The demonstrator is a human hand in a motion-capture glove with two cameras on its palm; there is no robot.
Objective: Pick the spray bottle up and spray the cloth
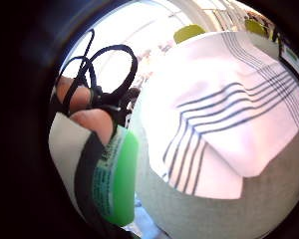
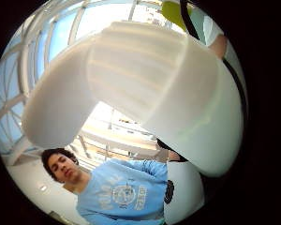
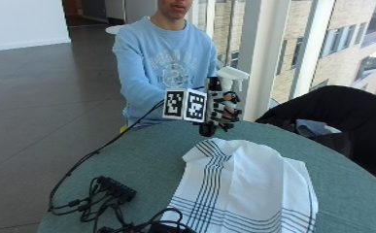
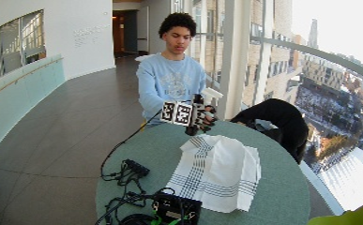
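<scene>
A person sits at the far side of a round green counter (image 3: 142, 160) and holds a bottle (image 3: 228, 77) up in the air with the right hand (image 3: 218, 110). The fingers (image 3: 228, 112) are curled round the body of the bottle, so they are grasping it. The bottle stands about upright above the far edge of the counter, not touching it. Its spray head is white and ribbed, and it shows above the hand. In the thumb side palm view this white head (image 2: 145, 89) fills most of the picture. In the little finger side palm view the lower body (image 1: 117, 179) is bright green with a printed label, just beside the bare fingertips.

The cloth (image 3: 246, 189) lies on the counter, near to the camera and below the bottle, apart from it. It is white with thin dark stripes that cross near its edges, and it is folded loosely with soft ridges.

A black box with cables (image 3: 110, 191) lies on the near left part of the counter.
</scene>
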